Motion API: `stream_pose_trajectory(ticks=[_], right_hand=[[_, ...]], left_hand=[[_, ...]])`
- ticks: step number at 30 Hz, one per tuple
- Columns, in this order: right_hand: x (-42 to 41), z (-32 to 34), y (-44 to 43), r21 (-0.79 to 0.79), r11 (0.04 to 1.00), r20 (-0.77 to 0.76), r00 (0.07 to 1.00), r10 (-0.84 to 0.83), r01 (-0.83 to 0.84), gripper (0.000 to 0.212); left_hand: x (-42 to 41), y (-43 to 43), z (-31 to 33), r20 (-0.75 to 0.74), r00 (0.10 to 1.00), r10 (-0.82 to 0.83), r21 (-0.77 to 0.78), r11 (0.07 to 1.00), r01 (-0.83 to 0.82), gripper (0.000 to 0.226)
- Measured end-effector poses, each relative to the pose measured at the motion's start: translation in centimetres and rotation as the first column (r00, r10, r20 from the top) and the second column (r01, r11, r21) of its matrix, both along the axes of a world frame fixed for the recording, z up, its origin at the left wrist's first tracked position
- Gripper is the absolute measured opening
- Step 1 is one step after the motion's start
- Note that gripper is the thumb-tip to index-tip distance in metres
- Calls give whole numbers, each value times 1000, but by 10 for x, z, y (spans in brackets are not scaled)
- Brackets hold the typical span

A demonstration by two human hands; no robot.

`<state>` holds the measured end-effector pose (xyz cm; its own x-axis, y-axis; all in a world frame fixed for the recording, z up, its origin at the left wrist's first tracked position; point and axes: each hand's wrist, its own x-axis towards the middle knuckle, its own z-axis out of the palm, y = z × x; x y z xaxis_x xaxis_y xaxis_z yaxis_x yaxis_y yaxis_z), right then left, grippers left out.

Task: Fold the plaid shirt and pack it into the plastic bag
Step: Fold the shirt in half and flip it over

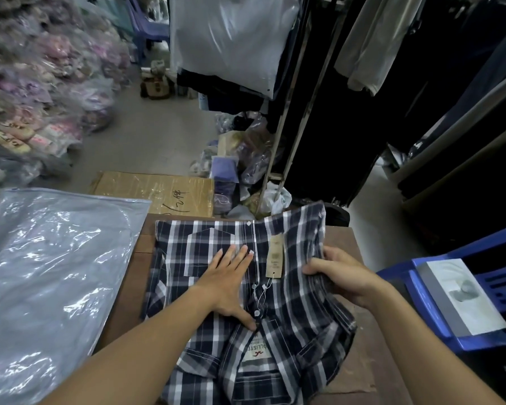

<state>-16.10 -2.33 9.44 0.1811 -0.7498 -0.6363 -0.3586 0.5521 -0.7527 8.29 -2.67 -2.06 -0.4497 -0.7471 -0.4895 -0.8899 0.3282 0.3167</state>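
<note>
Near me, left hand pinned the plaid shirt flat while right hand gripped its edge; I feared the fold slipping askew.

Under the fingers of the left hand lies the plaid shirt, a soft, matt woven cloth with a matt brown paper tag beside them. Left of those fingers the plastic bag is glossy, clear and wrinkled. The desk shows dull brown wood. Beyond the fingers a cardboard box wears shiny tape; to the right stands a smooth blue plastic chair.
</note>
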Motion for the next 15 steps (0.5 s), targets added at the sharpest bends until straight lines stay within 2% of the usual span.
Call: stream_pose_trajectory(ticks=[3,4,5,6,7,8,9,10,12,13,14,15], right_hand=[[40,20,-1,-72,985,49,985,163,-159,30],[56,24,-2,-93,973,47,976,214,-209,28],[71,26,-2,-107,963,40,966,254,-249,28],[85,25,-3,-113,954,34,958,284,-279,29],[100,23,-5,-110,948,31,952,305,-300,29],[113,20,-6,-101,943,38,946,322,-317,28],[126,16,-7,-91,940,51,941,335,-330,25],[137,12,-8,-85,938,63,938,342,-337,23],[158,2,-10,-73,932,62,931,360,-355,21],[168,-3,-9,-67,926,48,926,375,-372,21],[177,-9,-8,-60,919,33,919,393,-390,22],[184,-14,-6,-52,912,27,913,407,-406,23]], left_hand=[[0,0,4,0,1000,-7,-6,1000,7,155],[0,0,8,-36,999,-3,20,1000,3,152],[3,0,13,-175,976,131,159,982,-103,145],[8,-3,19,-348,876,333,348,914,-209,127],[14,-3,25,-446,735,511,464,834,-299,93],[22,-4,28,-483,621,617,482,780,-400,53],[33,-4,31,-494,514,701,484,713,-508,22],[44,-3,34,-509,415,754,496,651,-575,9],[66,0,39,-457,129,880,648,429,-629,19],[77,1,40,-405,-5,914,746,327,-581,27],[86,4,45,-344,-97,934,831,255,-495,37],[95,5,47,-296,-150,943,889,215,-403,49]])
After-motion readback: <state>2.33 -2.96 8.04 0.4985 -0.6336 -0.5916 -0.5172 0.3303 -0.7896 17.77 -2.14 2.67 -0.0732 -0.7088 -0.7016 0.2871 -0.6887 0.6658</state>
